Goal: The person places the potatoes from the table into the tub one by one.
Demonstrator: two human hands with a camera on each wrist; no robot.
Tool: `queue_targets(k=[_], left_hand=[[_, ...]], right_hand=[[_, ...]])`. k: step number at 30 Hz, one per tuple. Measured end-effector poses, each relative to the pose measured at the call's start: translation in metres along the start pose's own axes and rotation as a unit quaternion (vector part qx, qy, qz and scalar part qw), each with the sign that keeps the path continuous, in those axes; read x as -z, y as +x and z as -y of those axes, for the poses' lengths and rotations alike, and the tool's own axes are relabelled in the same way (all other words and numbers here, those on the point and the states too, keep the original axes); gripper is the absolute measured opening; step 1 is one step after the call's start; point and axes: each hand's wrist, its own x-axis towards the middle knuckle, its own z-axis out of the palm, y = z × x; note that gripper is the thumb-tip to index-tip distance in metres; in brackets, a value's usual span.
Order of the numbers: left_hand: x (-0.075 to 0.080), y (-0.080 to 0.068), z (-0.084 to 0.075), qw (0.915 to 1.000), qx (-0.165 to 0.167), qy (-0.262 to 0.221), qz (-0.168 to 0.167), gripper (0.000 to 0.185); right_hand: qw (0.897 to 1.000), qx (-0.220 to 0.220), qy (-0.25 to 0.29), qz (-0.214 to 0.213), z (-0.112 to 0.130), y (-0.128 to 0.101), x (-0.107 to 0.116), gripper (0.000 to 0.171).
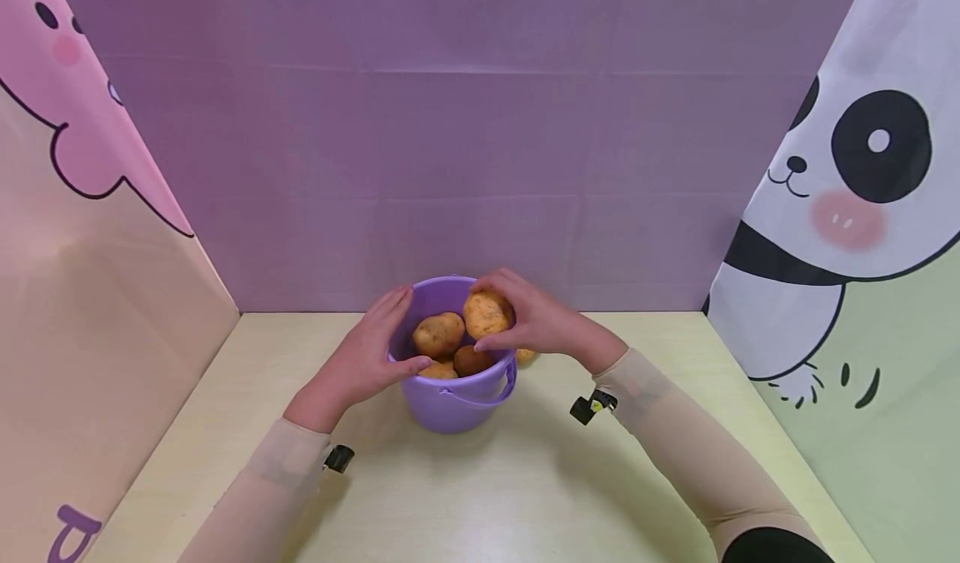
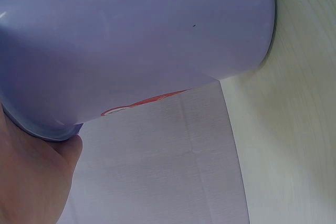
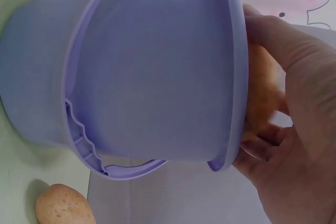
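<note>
Three potatoes (image 1: 438, 334) already lie in the purple bucket (image 1: 457, 401); right hand (image 1: 536, 321) grasps a fourth potato (image 1: 487, 314) over it, left hand (image 1: 367, 359) clasps the rim, one stray potato (image 3: 63, 205) remains on the desk (image 1: 480, 496).

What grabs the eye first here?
The purple bucket at the table's middle, heaped with potatoes. The right hand grips one potato just over the rim while the left hand holds the bucket's side. Another potato lies on the table behind the bucket.
</note>
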Motion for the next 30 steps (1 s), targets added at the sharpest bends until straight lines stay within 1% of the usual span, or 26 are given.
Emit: queue_targets(k=[7,16,22,30], left_hand=[[0.0000,0.0000,-0.0003,1.0000,-0.003,0.001,-0.002,0.108],[0.0003,0.0001,0.0001,1.0000,-0.001,0.002,-0.001,0.108],[0.0002,0.0002,-0.0003,1.0000,-0.001,0.004,0.000,0.109],[-0.0002,0.0005,-0.0021,1.0000,0.001,0.005,0.000,0.109]], right_hand=[[1.000,0.000,-0.003,0.003,-0.0016,-0.0001,0.0000,0.076],[1.000,0.009,0.002,-0.004,-0.0035,-0.0005,0.0008,0.070],[1.000,0.008,0.015,-0.010,-0.0038,-0.0014,0.0036,0.066],[0.999,0.011,0.018,-0.027,-0.0052,-0.0054,0.0095,0.064]])
